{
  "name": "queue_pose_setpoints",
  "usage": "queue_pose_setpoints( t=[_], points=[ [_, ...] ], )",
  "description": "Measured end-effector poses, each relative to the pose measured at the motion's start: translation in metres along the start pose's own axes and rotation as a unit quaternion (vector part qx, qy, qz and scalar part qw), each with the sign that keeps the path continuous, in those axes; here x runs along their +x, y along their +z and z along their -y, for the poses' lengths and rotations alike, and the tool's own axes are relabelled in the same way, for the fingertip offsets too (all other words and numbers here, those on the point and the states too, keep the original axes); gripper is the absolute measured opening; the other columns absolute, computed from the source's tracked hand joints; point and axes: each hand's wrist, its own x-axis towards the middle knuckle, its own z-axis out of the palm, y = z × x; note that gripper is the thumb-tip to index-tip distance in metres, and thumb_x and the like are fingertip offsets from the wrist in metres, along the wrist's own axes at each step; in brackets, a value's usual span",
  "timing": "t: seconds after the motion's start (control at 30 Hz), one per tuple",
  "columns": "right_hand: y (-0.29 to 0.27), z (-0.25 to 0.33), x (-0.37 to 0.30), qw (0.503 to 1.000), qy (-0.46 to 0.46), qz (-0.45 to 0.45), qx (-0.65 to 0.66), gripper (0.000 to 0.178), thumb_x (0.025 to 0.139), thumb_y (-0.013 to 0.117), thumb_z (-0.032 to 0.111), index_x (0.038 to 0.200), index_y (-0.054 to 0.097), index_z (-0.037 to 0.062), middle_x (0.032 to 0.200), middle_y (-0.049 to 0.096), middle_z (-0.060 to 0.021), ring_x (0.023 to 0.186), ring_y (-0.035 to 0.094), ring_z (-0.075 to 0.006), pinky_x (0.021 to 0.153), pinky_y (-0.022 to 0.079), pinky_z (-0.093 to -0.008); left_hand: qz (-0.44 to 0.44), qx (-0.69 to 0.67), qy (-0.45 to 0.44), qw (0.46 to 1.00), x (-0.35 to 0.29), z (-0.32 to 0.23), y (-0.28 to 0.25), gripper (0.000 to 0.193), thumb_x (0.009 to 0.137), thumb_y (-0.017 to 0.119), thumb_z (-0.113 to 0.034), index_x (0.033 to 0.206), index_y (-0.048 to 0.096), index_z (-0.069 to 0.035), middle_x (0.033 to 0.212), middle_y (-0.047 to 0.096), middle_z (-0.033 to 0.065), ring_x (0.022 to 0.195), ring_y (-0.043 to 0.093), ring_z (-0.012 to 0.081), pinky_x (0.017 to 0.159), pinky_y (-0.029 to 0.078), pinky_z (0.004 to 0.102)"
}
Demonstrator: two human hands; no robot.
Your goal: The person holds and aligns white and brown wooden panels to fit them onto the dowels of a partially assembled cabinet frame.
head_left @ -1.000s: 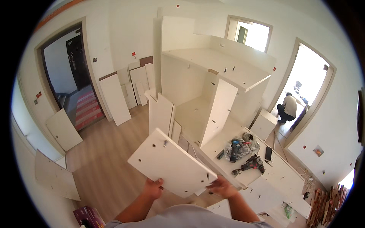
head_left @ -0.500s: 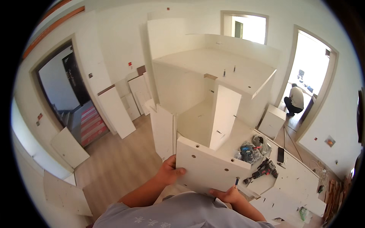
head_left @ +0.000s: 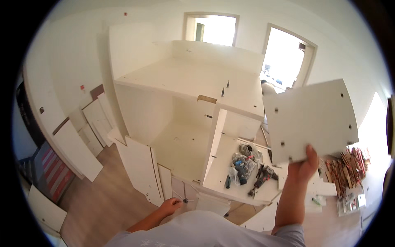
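A white square panel [head_left: 312, 123] with dark holes along its edges is raised at the right, tilted. My right hand [head_left: 303, 166] grips it at the lower edge, thumb on the near face and fingers hidden behind. My left hand [head_left: 169, 206] is low in the middle, fingers curled, with nothing visible in it, near a narrow upright board [head_left: 165, 181]. Ahead stands a large white cabinet [head_left: 164, 76], partly assembled. Two bolts [head_left: 223, 92] stick up from its top, beside a brown-edged notch [head_left: 206, 99].
A power drill [head_left: 263, 178] and a bag of hardware [head_left: 242, 162] lie on a white board at the right. Boards [head_left: 78, 148] lean on the left wall. Wood strips [head_left: 349, 168] are piled at the far right. A person [head_left: 268, 87] is mostly hidden behind the raised panel.
The panel has gone from in front of my body up to the right, in my right hand. My left hand has let go of it. The view has turned right.
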Motion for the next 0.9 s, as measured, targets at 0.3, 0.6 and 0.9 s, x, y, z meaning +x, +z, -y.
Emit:
queue_pose_setpoints(
  t=[0.3,0.6,0.9],
  points=[
    [0.150,-0.077,0.055,0.994,-0.071,-0.025,-0.075,0.051,0.091,0.054,-0.004,0.142,0.046,-0.0034,0.134,0.057,-0.0168,0.125,0.059,-0.0328,0.106,0.051,-0.0492,0.157,0.260,-0.178,0.936,-0.086,0.291,-0.141,0.034,0.098,0.061,-0.034,0.109,0.068,-0.003,0.095,0.070,0.0130,0.085,0.066,0.0237,0.079,0.052,0.0380],
    [0.206,-0.119,0.080,0.981,-0.041,-0.076,-0.176,0.050,0.093,0.052,-0.006,0.142,0.044,-0.0047,0.133,0.056,-0.0191,0.121,0.061,-0.0360,0.102,0.053,-0.0498,0.111,0.248,-0.288,0.918,-0.137,0.372,-0.253,0.032,0.096,0.060,-0.036,0.104,0.065,-0.005,0.097,0.067,0.0113,0.078,0.063,0.0267,0.074,0.050,0.0402],
    [0.238,-0.139,0.073,0.972,-0.035,-0.083,-0.219,0.047,0.090,0.055,-0.006,0.137,0.049,-0.0057,0.132,0.058,-0.0186,0.121,0.061,-0.0346,0.104,0.051,-0.0465,-0.019,-0.297,-0.269,0.916,-0.072,0.383,-0.192,0.025,0.095,0.062,-0.026,0.108,0.063,-0.004,0.092,0.064,0.0095,0.075,0.063,0.0241,0.064,0.050,0.0382]
  ],
)
